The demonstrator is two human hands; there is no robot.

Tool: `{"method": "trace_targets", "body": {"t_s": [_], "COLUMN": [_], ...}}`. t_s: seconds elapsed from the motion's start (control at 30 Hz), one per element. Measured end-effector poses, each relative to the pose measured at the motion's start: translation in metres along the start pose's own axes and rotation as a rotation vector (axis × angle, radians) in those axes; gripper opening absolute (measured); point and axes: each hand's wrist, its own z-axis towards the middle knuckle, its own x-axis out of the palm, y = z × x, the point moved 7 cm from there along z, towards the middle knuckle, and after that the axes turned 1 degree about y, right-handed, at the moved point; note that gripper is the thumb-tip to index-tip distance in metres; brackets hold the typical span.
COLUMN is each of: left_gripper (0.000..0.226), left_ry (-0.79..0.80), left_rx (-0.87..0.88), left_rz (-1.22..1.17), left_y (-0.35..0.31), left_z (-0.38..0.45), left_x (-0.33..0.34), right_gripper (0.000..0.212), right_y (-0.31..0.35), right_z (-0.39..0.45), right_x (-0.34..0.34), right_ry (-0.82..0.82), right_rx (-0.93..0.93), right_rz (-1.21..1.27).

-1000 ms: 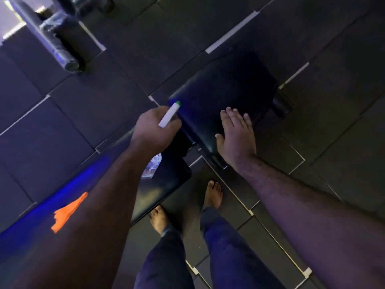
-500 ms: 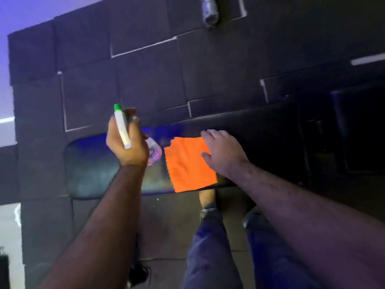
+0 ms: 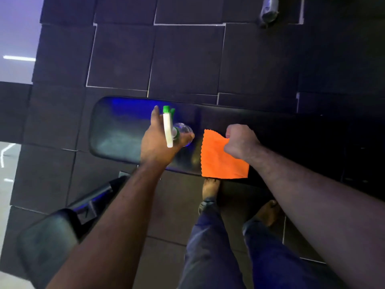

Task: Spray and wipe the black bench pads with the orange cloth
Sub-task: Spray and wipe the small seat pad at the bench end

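A long black bench pad (image 3: 120, 130) runs across the middle of the view, its left end lit blue. My left hand (image 3: 156, 140) hovers over it, shut on a clear spray bottle (image 3: 169, 127) with a white and green trigger head. Just right of the bottle, the orange cloth (image 3: 218, 161) hangs over the pad's near edge. My right hand (image 3: 239, 142) is a closed fist pinching the cloth's upper right corner and lifting it off the pad.
A second black pad (image 3: 48, 240) on a metal frame sits at the lower left, under my left forearm. My bare feet (image 3: 210, 188) and blue trousers stand against the bench. Dark rubber floor tiles (image 3: 183, 59) lie beyond, with a wrapped bar (image 3: 268, 9) at the top right.
My right hand, flat on the seat pad a second ago, then flat on the cloth, has now closed on the cloth's corner and raised it. The view swung left along the bench.
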Motion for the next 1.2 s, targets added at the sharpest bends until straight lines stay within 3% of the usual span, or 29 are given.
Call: {"method": "trace_targets", "body": {"t_s": [0.07,0.17,0.23,0.3,0.4,0.5,0.57,0.8,0.9,1.0,1.07,1.13,1.2], "left_gripper": [0.121,0.075,0.061,0.063,0.066,0.054,0.046,0.04,0.04,0.035,0.027,0.025,0.039], "left_ry": [0.119,0.362,0.557,0.66,0.63,0.515,0.491,0.521,0.521,0.495,0.439,0.356,0.28], "left_rx": [-0.132,-0.18,-0.157,-0.105,0.046,0.212,0.307,0.613,0.716,0.777,0.848,0.952,0.988], "left_rz": [0.313,0.726,0.794,0.789,0.767,0.677,0.6,0.562,0.546,0.546,0.529,0.504,0.499], "left_y": [0.003,-0.008,-0.022,-0.05,-0.106,-0.168,-0.207,-0.324,-0.353,-0.367,-0.37,-0.366,-0.354], "left_z": [-0.007,-0.027,-0.043,-0.055,-0.062,-0.071,-0.083,-0.135,-0.157,-0.172,-0.178,-0.181,-0.177], "left_x": [0.003,0.016,0.035,0.059,0.101,0.146,0.18,0.313,0.356,0.386,0.399,0.406,0.409], "right_gripper": [0.028,0.044,0.057,0.073,0.074,0.033,0.019,0.021,0.03,0.07,0.081,0.081,0.083], "right_y": [-0.007,-0.031,-0.048,-0.069,-0.113,-0.175,-0.223,-0.41,-0.479,-0.516,-0.51,-0.49,-0.476], "right_z": [-0.005,-0.01,-0.014,-0.019,-0.033,-0.05,-0.069,-0.154,-0.176,-0.196,-0.198,-0.179,-0.158], "right_x": [-0.001,0.001,0.003,0.002,-0.012,-0.041,-0.058,-0.102,-0.112,-0.109,-0.096,-0.069,-0.042], "right_ry": [0.013,0.047,0.107,0.168,0.173,0.062,0.017,-0.256,-0.467,-0.741,-0.871,-0.817,-0.723], "right_rx": [0.06,0.175,0.223,0.24,0.262,0.236,0.234,0.34,0.459,0.651,0.6,0.419,0.313], "right_rz": [0.082,0.207,0.289,0.375,0.484,0.501,0.59,0.934,0.718,0.262,0.089,-0.029,-0.133]}}
